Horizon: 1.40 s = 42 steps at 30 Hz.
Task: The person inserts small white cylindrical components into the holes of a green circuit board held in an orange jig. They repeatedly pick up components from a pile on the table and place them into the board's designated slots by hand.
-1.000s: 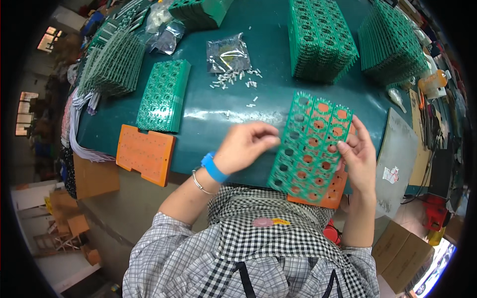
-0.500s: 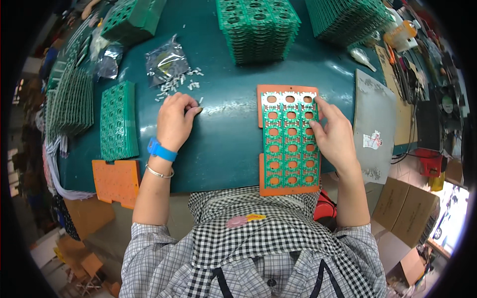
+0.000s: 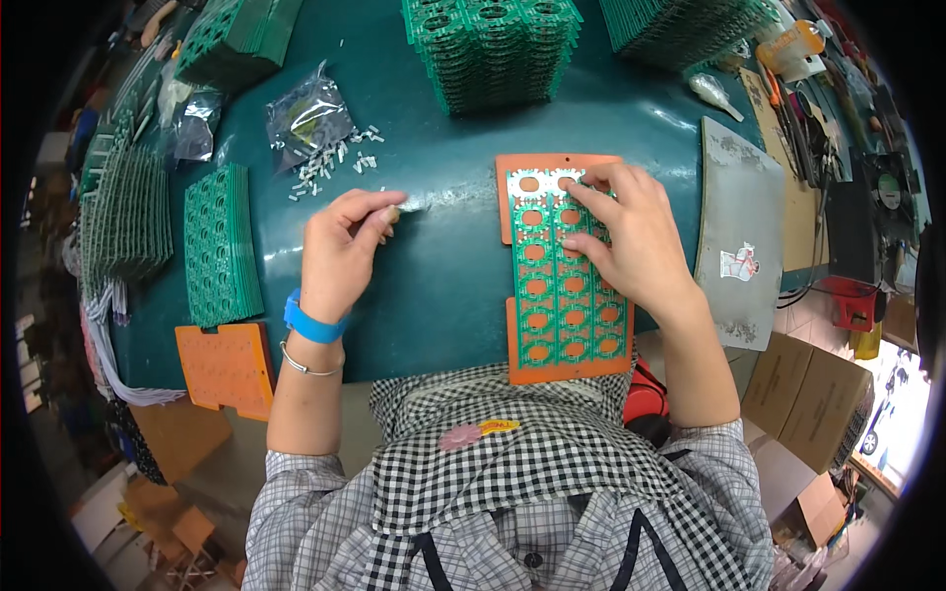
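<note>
Green circuit-board panel [image 3: 554,300], three columns of round cutouts, flat on orange fixture [image 3: 532,162], at near edge of tabletop [image 3: 443,295], right of middle. Covered at far right corner by right hand [image 3: 641,236]: palm down, fingers partly spread, moderate gap between thumb and index, tips at the middle column, touching or just above, cannot tell which. Not gripped around the panel's edge as far as visible.

Left of panel, well apart, over middle of tabletop: left hand [image 3: 340,251], with blue wristband [image 3: 315,320] and metal bangle. Thumb and index in narrow pinch, tips together or nearly so, pointing toward panel. Something small and pale at the tips, too blurred to tell whether held.

Just beyond left hand, toward far edge: loose small white pieces [image 3: 340,156], scattered beside silvery bag [image 3: 307,116].

Near-left corner: second orange fixture [image 3: 225,366], partly past near edge. Just behind: low stack of green panels [image 3: 219,241]. At left edge: row of upright panels [image 3: 128,212], with white wires [image 3: 113,345] below.

Along far edge: tall panel stack [image 3: 493,59] at middle, more stacks toward both far corners. Right edge: grey plate [image 3: 734,197] with sticker.
</note>
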Each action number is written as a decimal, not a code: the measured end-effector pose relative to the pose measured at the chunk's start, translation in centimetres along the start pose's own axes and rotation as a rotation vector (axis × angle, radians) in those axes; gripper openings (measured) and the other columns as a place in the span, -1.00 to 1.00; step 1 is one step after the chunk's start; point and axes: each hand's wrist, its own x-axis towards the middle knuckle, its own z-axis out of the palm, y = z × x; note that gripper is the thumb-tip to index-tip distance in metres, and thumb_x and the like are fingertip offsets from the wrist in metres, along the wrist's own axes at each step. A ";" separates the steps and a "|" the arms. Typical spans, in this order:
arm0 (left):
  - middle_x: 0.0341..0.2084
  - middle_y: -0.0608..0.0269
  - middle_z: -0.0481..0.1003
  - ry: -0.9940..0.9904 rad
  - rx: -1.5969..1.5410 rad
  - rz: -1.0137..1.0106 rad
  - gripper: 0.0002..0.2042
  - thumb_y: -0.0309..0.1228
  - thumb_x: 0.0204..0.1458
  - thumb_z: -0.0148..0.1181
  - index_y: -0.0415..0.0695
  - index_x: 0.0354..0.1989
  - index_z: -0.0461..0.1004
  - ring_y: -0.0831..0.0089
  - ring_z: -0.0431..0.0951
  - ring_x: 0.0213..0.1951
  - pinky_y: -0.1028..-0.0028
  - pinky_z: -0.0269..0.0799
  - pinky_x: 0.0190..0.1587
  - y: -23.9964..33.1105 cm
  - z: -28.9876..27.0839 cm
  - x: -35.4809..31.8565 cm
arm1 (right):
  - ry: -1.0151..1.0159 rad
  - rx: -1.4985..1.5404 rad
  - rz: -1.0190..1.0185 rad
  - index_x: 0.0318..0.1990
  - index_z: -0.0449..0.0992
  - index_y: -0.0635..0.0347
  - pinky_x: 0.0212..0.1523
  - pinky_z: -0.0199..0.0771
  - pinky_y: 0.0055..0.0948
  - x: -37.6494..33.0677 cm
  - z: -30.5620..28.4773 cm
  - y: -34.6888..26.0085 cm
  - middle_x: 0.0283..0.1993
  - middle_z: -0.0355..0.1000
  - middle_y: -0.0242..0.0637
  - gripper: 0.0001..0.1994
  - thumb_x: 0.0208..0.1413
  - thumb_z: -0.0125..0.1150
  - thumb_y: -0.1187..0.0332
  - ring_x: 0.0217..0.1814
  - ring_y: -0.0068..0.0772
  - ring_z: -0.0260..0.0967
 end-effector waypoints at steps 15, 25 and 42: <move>-0.06 0.24 0.51 -0.289 -1.483 -0.298 -0.88 -0.49 0.26 0.17 -0.14 -0.07 0.52 0.54 0.46 -0.19 0.53 0.38 -0.15 3.2 9.9 -5.0 | 0.224 0.735 -0.101 -0.30 0.55 0.26 -0.21 0.45 -0.37 -0.4 1.4 -5.7 -0.20 0.47 -0.25 -0.83 -0.08 0.38 0.60 -0.20 -0.24 0.44; -0.35 0.20 0.58 0.195 0.525 0.261 -0.93 -0.59 -0.06 0.34 -0.20 -0.39 0.60 0.28 0.54 -0.29 0.37 0.44 -0.19 0.8 1.2 0.5 | 0.025 0.517 0.099 -0.31 0.47 0.33 -0.17 0.46 -0.32 3.1 0.6 -0.1 -0.20 0.44 -0.21 -0.95 0.11 0.22 0.56 -0.21 -0.20 0.45; -0.37 0.28 0.57 0.067 0.182 0.036 -0.91 -0.58 0.09 0.28 -0.24 -0.23 0.62 0.57 0.51 -0.32 0.55 0.43 -0.21 0.8 1.8 0.7 | 0.062 0.314 0.094 -0.31 0.55 0.26 -0.11 0.49 -0.14 6.0 3.6 1.0 -0.14 0.47 -0.25 -0.93 0.12 0.26 0.45 -0.14 -0.03 0.49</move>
